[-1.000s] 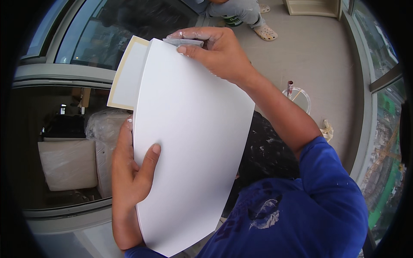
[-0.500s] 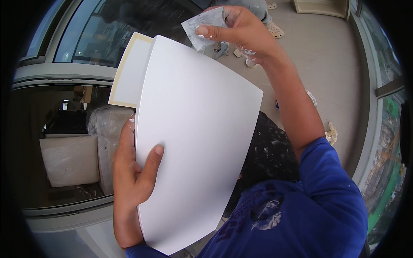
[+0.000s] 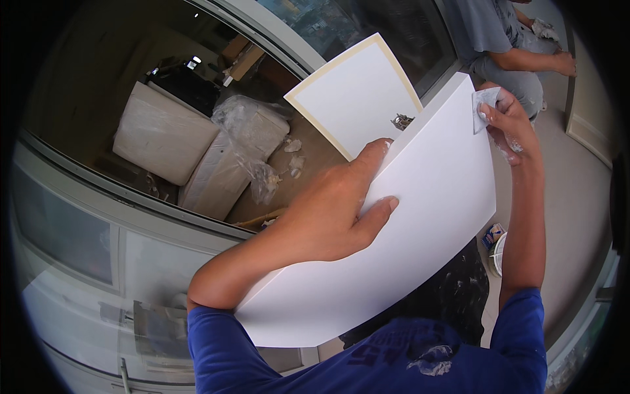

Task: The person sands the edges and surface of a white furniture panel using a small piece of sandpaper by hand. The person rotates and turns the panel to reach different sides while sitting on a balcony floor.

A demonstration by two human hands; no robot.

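Note:
A large white panel (image 3: pixel 436 197) stretches diagonally before me, its near end close to my chest. My left hand (image 3: pixel 331 210) grips its long left edge, thumb on the white face and fingers over the edge. In my right hand (image 3: pixel 510 121), a folded grey sheet of sandpaper (image 3: pixel 483 105) is pinched under the thumb, at the panel's far right corner. White dust or paste marks that hand. Behind the panel juts a second white board (image 3: pixel 351 95) with a tan border. A small metal fitting, perhaps a hinge (image 3: pixel 401 121), shows between the two.
Another person (image 3: pixel 502 56) crouches at the far right, beside a cream panel (image 3: pixel 594 118). A white bucket (image 3: pixel 499 255) and a small blue box (image 3: pixel 492 234) stand on the floor to my right. Through the window frame at left are plastic-wrapped cushions (image 3: pixel 164 134).
The panel has tilted rightward as my view turned, exposing more of the tan-bordered board and the metal fitting. The sandpaper, raised off the panel before, is now at its far right corner.

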